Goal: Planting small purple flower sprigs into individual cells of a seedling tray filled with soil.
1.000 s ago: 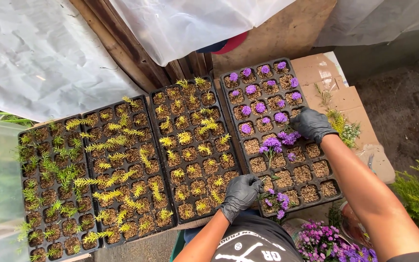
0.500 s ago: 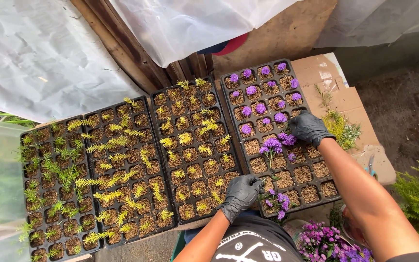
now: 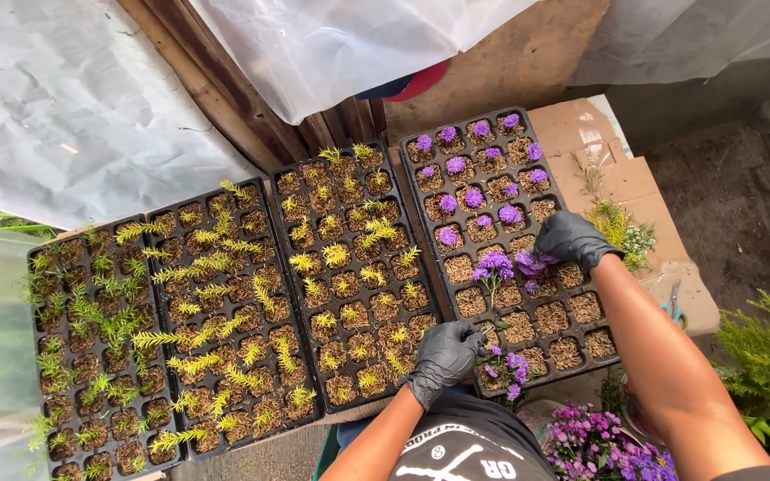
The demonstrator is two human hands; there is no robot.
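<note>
1. Pinching a purple flower cutting [image 3: 528, 263], the right hand [image 3: 572, 239] in a black glove hovers over the middle cells of the rightmost seedling tray [image 3: 603, 356].
2. The left hand [image 3: 443, 356], also gloved, grips more purple stems [image 3: 503, 365] at that tray's near left corner.
3. Three trays of yellow-green cuttings [image 3: 349, 285] lie to the left.
4. A cardboard sheet [image 3: 643, 178] lies beside the tray's right edge.

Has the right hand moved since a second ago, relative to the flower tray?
No real shift. The right hand stays over the same cells of the flower tray, pinching a purple cutting.
</note>
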